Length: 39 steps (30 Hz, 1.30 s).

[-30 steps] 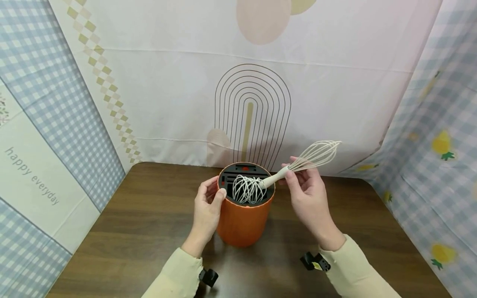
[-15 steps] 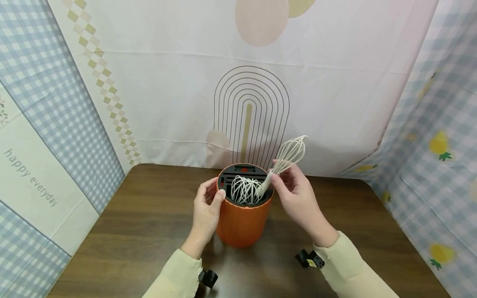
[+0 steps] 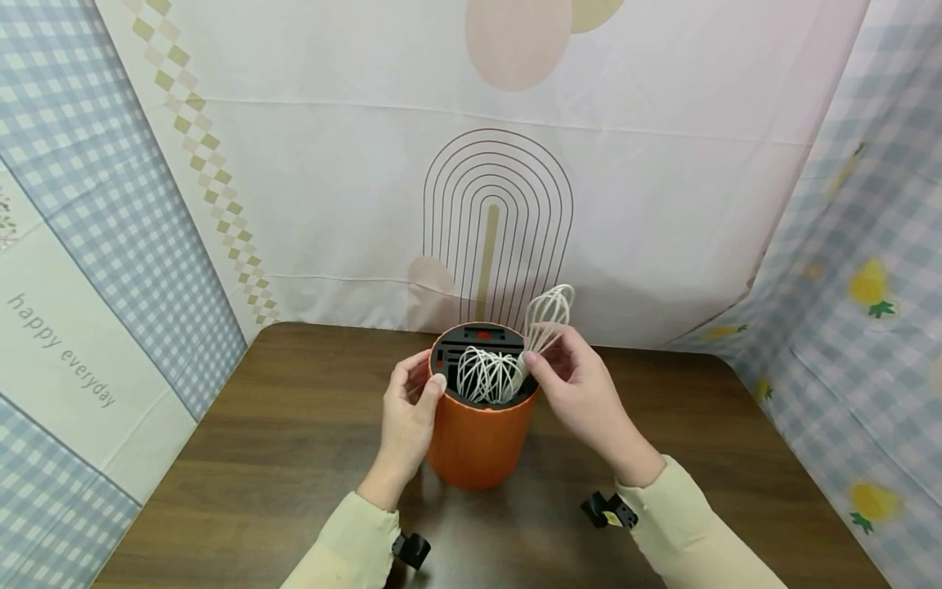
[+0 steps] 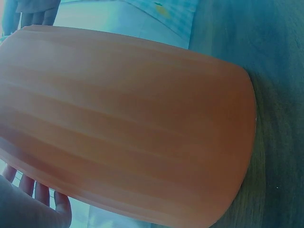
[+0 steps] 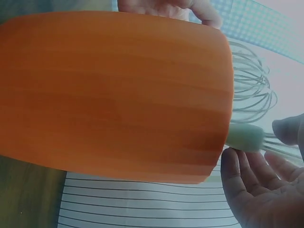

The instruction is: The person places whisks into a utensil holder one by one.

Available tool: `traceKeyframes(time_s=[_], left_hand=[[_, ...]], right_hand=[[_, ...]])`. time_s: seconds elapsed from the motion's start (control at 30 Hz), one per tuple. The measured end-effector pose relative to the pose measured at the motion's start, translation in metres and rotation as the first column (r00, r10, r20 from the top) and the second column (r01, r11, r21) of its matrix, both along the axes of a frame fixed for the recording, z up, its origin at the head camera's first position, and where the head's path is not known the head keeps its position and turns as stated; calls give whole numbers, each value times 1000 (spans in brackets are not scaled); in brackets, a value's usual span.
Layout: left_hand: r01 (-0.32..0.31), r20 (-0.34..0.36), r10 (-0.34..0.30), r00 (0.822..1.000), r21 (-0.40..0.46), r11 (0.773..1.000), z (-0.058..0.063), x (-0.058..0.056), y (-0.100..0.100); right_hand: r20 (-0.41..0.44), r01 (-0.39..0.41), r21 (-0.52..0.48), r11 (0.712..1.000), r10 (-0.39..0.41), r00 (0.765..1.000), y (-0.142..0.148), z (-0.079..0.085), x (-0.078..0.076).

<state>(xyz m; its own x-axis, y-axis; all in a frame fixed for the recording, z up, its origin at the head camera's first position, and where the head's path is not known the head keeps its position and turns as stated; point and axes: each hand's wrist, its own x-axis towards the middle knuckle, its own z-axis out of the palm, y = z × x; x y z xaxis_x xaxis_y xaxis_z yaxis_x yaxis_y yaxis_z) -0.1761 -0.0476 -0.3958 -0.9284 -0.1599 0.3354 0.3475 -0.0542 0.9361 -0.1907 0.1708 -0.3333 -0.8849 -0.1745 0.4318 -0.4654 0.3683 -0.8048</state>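
An orange utensil holder (image 3: 480,450) with a black slotted insert (image 3: 458,335) stands on the table. My left hand (image 3: 407,417) grips its left side, thumb at the rim. One white whisk (image 3: 486,376) sits in the insert, its wire head up. With my right hand (image 3: 587,397) I hold a second white whisk (image 3: 550,307) by the top of its handle, wires pointing up. In the right wrist view the lower part of that pale handle (image 5: 244,137) is hidden behind the holder's rim, and my fingers (image 5: 247,175) lie beside it.
The brown wooden table (image 3: 294,458) carries the holder near its back edge. Behind it hangs a white patterned cloth (image 3: 338,204). Checked cloths (image 3: 832,327) close off both sides.
My right hand has moved left toward the holder, and the whisk in it has swung from slanting to nearly upright, its handle sinking into the insert. My left hand keeps its place.
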Motion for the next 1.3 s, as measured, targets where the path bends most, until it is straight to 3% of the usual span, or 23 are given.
traceKeyframes(time_s=[0.43, 0.67, 0.77, 1.0, 1.3], left_hand=[[-1, 5, 1, 1000, 9, 1000, 0, -1, 0], [-2, -1, 2, 1000, 5, 1000, -1, -1, 0], [0, -5, 0, 1000, 7, 1000, -1, -1, 1], [13, 4, -13, 1000, 1, 1000, -1, -1, 1], [12, -1, -12, 1000, 4, 1000, -3, -2, 1]], right_hand=[[37, 4, 25, 1000, -5, 999, -12, 28, 22], [-7, -26, -16, 1000, 26, 1000, 0, -2, 0], [-24, 0, -4, 1000, 0, 1000, 1, -5, -1], [-41, 64, 126, 990, -59, 997, 3, -13, 0], [-32, 56, 196, 979, -51, 998, 8, -21, 0]])
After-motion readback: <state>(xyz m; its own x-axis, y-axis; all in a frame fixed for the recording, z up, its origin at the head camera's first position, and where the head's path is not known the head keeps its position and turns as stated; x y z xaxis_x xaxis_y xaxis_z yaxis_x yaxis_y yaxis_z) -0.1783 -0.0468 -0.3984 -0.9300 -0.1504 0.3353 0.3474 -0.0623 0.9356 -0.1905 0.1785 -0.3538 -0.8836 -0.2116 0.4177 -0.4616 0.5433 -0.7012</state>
